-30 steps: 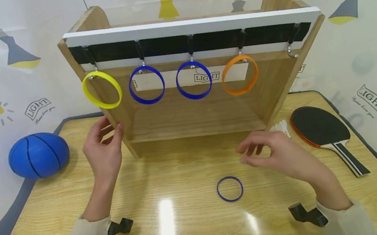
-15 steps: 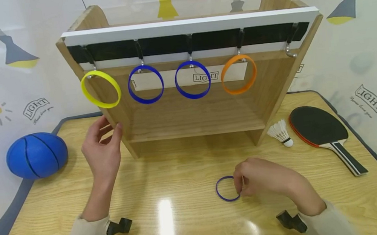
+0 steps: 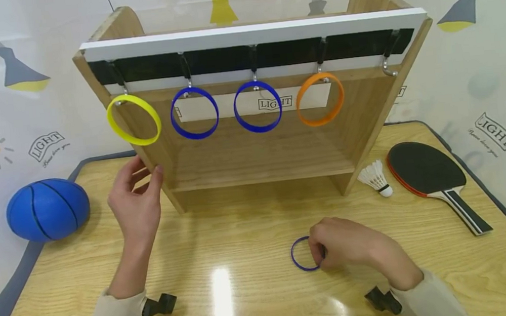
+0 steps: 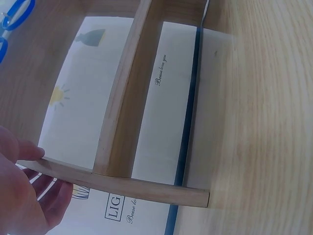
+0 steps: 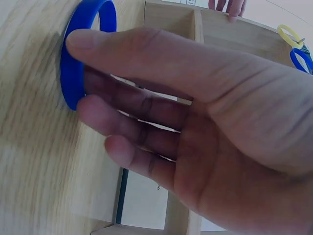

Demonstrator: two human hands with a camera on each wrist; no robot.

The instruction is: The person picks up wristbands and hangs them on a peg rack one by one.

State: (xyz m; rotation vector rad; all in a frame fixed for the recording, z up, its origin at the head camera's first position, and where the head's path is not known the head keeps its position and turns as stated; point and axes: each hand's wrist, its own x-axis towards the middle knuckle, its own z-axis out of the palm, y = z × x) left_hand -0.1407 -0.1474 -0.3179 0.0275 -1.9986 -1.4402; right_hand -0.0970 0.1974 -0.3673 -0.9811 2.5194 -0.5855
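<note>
A wooden shelf (image 3: 257, 155) with a row of hooks stands on the table. My left hand (image 3: 135, 205) grips its left side panel, thumb in front and fingers behind. On the tabletop lies a blue wristband (image 3: 293, 258); my right hand (image 3: 350, 244) pinches its right side. In the right wrist view the thumb presses the outside of the blue wristband (image 5: 72, 78), and part of the index finger is hidden. From the hooks hang a yellow wristband (image 3: 143, 142), two blue wristbands, one at left (image 3: 198, 136) and one at right (image 3: 260, 129), and an orange wristband (image 3: 321, 122).
The rightmost hook (image 3: 389, 69) carries no band. A blue ball (image 3: 47, 210) sits at the left. To the right of the shelf lie a shuttlecock (image 3: 376, 178) and a table tennis paddle (image 3: 425, 168). A printed cloth (image 3: 21, 129) hangs behind the table.
My right hand has come down and left from beside the shelf to the blue wristband on the table and taken hold of its edge. The left hand keeps its place on the panel.
</note>
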